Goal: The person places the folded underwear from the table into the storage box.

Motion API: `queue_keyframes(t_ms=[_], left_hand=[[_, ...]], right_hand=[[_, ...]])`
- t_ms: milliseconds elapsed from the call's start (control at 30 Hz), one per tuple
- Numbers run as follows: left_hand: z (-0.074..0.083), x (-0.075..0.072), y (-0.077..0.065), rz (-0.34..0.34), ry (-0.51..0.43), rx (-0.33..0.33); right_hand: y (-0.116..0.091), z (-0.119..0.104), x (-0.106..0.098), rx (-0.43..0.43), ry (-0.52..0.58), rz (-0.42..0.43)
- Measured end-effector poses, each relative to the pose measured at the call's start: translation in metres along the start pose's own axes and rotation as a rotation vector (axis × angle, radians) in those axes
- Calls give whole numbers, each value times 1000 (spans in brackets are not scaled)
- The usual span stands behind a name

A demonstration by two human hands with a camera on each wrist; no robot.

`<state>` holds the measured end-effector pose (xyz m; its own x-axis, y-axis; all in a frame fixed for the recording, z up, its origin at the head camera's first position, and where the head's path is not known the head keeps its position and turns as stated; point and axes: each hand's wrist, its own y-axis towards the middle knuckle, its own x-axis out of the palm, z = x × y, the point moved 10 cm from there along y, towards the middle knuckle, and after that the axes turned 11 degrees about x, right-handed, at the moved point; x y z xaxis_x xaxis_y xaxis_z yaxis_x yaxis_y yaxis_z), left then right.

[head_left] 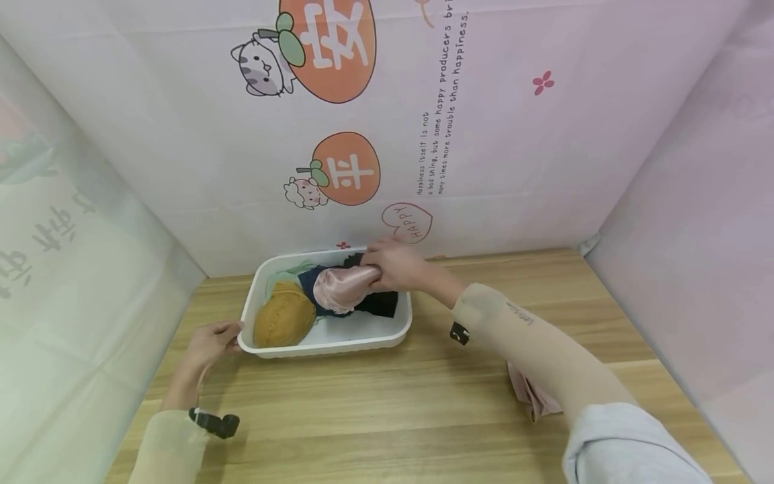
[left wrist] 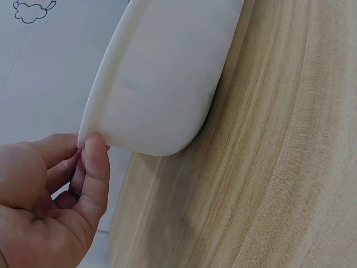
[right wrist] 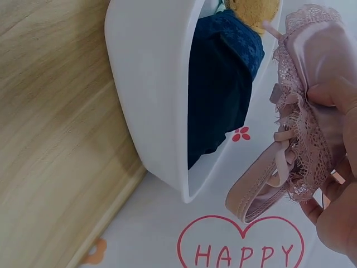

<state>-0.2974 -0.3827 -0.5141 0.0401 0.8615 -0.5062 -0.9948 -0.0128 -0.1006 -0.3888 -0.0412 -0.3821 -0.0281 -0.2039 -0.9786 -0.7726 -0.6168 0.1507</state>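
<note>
A pink satin bra [head_left: 340, 289] with lace edging is gripped by my right hand [head_left: 396, 264] over the white plastic bin [head_left: 326, 349]. In the right wrist view, the thumb presses on a cup and the bra's strap [right wrist: 251, 190] hangs in a loop. My left hand [head_left: 208, 346] pinches the bin's left rim between thumb and fingers, as the left wrist view shows. Inside the bin lie a mustard-yellow bra [head_left: 284, 319], a dark blue garment [right wrist: 223, 84] with a lacy part, a black garment [head_left: 382, 306] and some pale green fabric [head_left: 275, 277].
The bin stands on a wood-grain table [head_left: 375, 417], close to the printed cloth wall [head_left: 496, 168] at the back. A folded pink garment [head_left: 532, 396] lies at the right, partly hidden under my right forearm. Cloth walls also rise on both sides.
</note>
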Motion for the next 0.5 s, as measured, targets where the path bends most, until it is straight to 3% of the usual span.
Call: queue_keyframes(t_ms=[500], left_hand=[[0, 0, -1, -4, 10, -18]], right_hand=[[17, -20, 14, -63, -92, -7]])
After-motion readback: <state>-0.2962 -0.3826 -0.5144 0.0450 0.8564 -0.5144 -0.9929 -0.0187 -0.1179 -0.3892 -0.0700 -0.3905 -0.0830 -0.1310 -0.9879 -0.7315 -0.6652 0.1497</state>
